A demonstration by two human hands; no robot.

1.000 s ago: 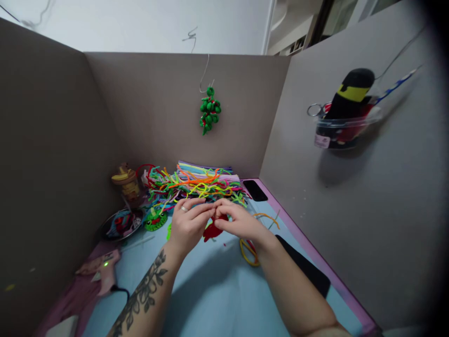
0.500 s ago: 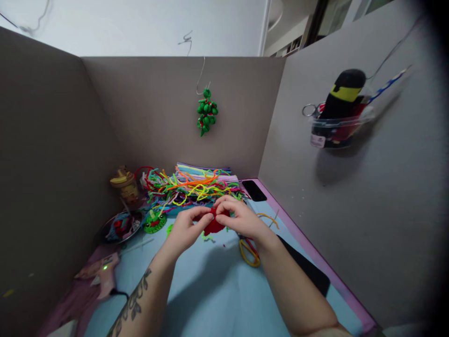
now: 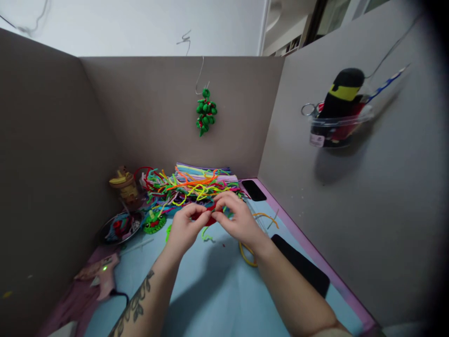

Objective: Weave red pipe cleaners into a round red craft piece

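Note:
My left hand point(image 3: 184, 228) and my right hand point(image 3: 235, 220) meet fingertip to fingertip over the pale blue mat point(image 3: 213, 290). Both pinch a small red fuzzy piece point(image 3: 209, 217) that is mostly hidden between the fingers. Just behind the hands lies a tangled heap of coloured pipe cleaners point(image 3: 192, 187). A short green pipe-cleaner scrap point(image 3: 206, 236) lies under the hands, and a yellow loop point(image 3: 247, 255) lies by my right wrist.
Grey cardboard walls point(image 3: 157, 107) surround the desk. A green beaded ornament point(image 3: 206, 112) hangs on the back wall. A pink glue gun point(image 3: 101, 276), a metal dish point(image 3: 119, 227), a green craft figure point(image 3: 154, 222), two dark phones point(image 3: 254, 189) point(image 3: 301, 271) and a wall cup with scissors point(image 3: 336, 124) are around.
The red piece has risen from below the hands to between the fingertips, and both hands closed tighter together over it. The view shifted slightly.

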